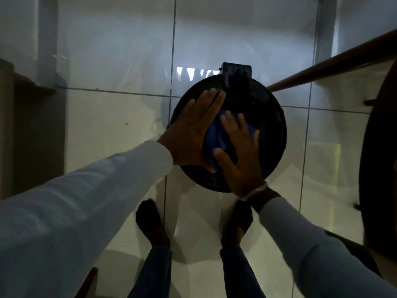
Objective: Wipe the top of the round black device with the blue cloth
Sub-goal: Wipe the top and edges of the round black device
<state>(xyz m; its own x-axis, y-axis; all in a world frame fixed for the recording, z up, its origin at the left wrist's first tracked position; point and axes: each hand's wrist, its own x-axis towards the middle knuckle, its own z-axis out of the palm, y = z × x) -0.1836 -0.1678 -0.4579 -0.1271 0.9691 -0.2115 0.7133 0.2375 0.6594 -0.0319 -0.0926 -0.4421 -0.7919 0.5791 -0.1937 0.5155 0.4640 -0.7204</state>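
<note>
A round black device stands on the tiled floor in front of my feet, with a black rectangular block at its far edge. A crumpled blue cloth lies on its top. My right hand presses flat on the cloth with fingers spread. My left hand lies flat on the device's left side, fingers straight and together, its edge touching the cloth. Much of the cloth is hidden under my right hand.
Glossy white floor tiles surround the device. A brown wooden rail runs diagonally at the upper right. A dark curved piece of furniture stands at the right edge. A wall corner and dark baseboard are at left. My feet stand just before the device.
</note>
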